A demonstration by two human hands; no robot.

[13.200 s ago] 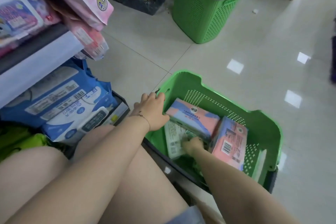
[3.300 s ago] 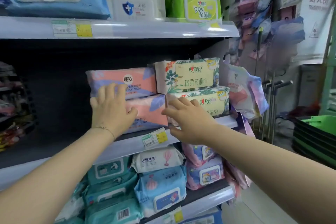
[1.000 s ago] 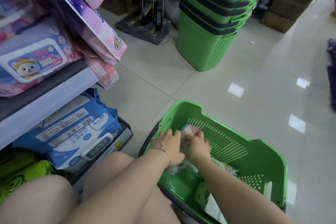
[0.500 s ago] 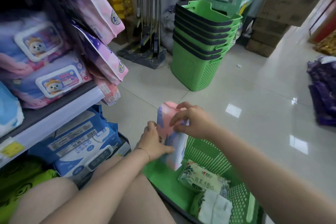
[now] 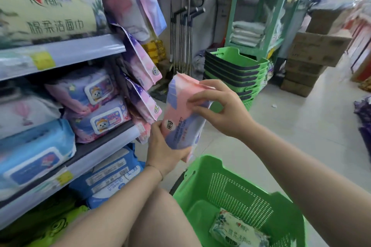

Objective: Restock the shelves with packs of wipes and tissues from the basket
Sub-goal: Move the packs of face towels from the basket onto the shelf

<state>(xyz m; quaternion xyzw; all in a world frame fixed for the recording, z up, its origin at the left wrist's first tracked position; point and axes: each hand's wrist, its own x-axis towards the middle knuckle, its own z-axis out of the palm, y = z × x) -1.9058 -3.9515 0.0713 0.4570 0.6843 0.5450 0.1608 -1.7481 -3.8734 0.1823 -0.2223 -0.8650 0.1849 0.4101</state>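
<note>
Pink-and-purple tissue pack (image 5: 183, 114) held off the floor, stood nearly on end with its top leaning slightly left; it sits above the near-left corner of the green basket (image 5: 206, 159), just right of the shelf ends. Left hand (image 5: 164, 146) grips the lower end from below, fingers curled round the back, thumb lying on the front beside the round logo. Right hand (image 5: 218, 108) takes the upper half: thumb on the front face, forefinger stretched along the top fold, the other fingers loosely spread and bent over the right edge. Basket on the tiled floor, near right; one green floral pack (image 5: 236, 230) lies in its bottom. To the left, shelving: the upper shelf (image 5: 66, 54) carries a large green floral pack (image 5: 48, 6), the shelf below (image 5: 84, 164) holds bear-printed wipes packs (image 5: 98, 114) and a blue pack (image 5: 34, 152), with more blue packs (image 5: 112, 174) under it. Pink-purple packs (image 5: 140, 66) hang off the shelf end, close to the held pack. Farther back, a stack of green baskets (image 5: 234, 72), metal poles (image 5: 184, 26) against the wall, a green rack (image 5: 259, 16) with folded white goods, and cardboard boxes (image 5: 315, 54) at far right. Much of the background is blurred.
</note>
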